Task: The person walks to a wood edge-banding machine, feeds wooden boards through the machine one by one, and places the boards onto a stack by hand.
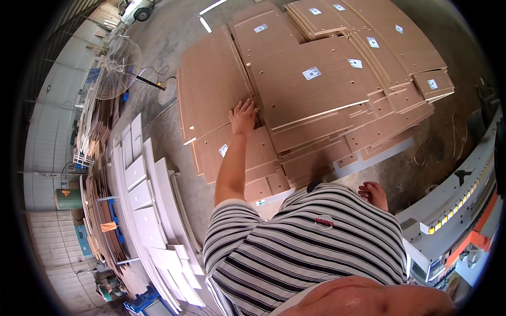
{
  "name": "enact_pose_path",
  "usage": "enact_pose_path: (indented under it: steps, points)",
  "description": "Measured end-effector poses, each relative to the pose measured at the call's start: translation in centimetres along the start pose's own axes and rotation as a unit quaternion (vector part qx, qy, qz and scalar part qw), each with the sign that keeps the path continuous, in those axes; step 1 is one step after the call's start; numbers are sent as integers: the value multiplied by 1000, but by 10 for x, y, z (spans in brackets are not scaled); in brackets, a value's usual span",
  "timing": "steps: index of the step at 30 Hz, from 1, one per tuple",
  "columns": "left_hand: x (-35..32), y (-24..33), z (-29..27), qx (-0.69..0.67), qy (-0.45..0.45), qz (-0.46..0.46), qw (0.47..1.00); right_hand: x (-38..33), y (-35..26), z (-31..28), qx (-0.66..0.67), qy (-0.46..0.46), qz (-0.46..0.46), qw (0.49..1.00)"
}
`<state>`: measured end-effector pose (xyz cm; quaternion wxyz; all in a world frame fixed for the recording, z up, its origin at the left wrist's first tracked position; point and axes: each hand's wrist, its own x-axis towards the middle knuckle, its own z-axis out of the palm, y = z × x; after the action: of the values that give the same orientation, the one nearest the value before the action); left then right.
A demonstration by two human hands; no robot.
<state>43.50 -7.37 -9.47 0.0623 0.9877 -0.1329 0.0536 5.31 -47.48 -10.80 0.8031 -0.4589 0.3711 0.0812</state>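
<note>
My left hand (243,117) lies flat on a large brown wood-grain panel (211,79), fingers stretched out near its right edge. It holds nothing. Just right of it, a higher stack is topped by a brown panel (295,89) with drilled holes and a white label. Below my left wrist is a smaller labelled panel (211,158). My right hand (373,196) hangs beside my striped shirt, away from the panels. Its fingers are loosely bent and a little apart, with nothing visible in them.
More stacked brown panels (400,31) reach to the far right. White panels (138,179) lie in a row on my left, with a large caged fan (118,68) beyond them. A long grey machine (448,200) with an orange part stands on my right.
</note>
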Motion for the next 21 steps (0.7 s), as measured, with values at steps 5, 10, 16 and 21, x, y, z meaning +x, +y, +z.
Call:
enact_pose_path:
  steps: [5,10,16,21]
  points:
    - [-3,-6,1,68,22,51,996,11,-4,15,-35,-10,-22,999]
    - [-18,-16,6,103,40,73,991,17,0,8,-43,3,-61,997]
    - [4,-24,13,-17,-38,66,997,22,21,-12,-4,35,-14,999]
    - [7,47,30,-269,65,-26,961,22,10,-6,-44,27,-7,999]
